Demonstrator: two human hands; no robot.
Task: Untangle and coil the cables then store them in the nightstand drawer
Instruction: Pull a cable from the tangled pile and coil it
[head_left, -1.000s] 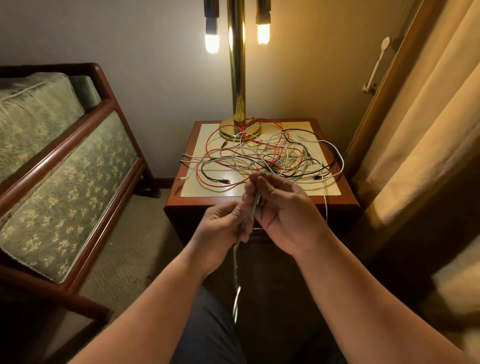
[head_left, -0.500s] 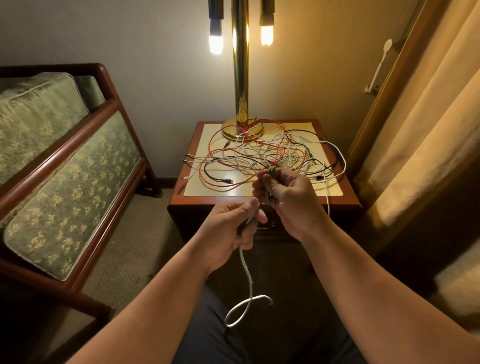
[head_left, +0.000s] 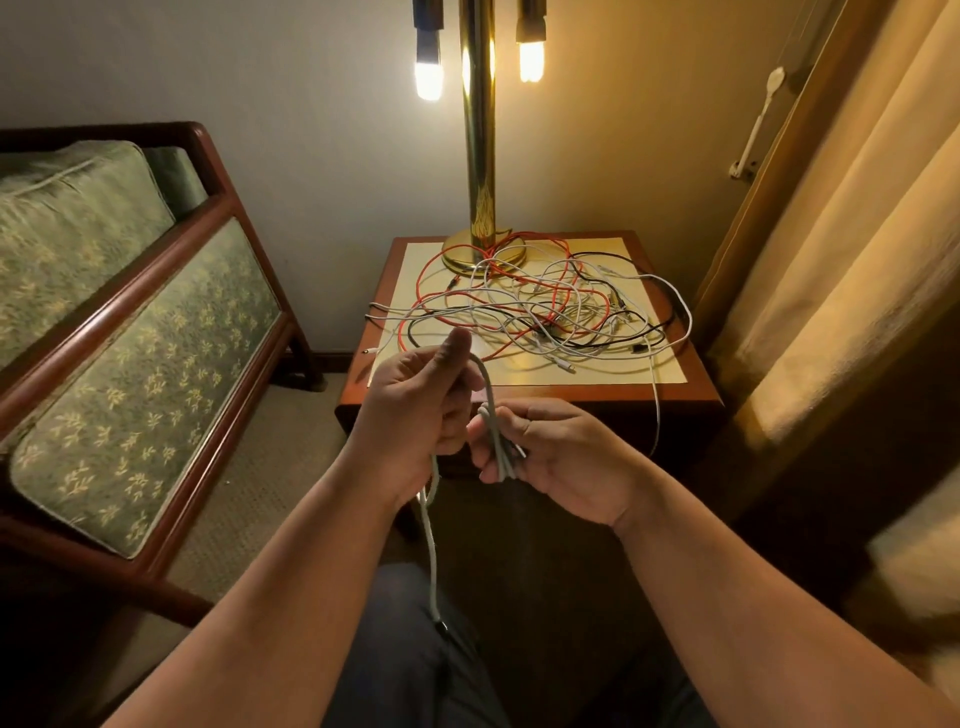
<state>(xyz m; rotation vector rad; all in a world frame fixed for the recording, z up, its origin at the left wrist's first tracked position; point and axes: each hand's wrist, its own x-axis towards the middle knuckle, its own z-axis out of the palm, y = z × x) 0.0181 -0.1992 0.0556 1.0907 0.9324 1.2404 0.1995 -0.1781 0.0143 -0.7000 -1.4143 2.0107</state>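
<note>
Since 0.5 s ago L hand (head_left: 415, 410) rose, R hand (head_left: 561, 457) dropped. Both grip grey cable (head_left: 429, 540), R pinching its loops; tail hangs straight down under L hand, prob. nearer for next wrap. Tangle (head_left: 540, 312) lies beyond on nightstand (head_left: 597, 396)

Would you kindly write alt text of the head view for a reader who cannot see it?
A right hand holds gathered loops of a pale grey cable while the left hand grips its strand, tail hanging down, before a wooden nightstand. A tangle of red, white and black cables lies on it beside a brass lamp.
</note>
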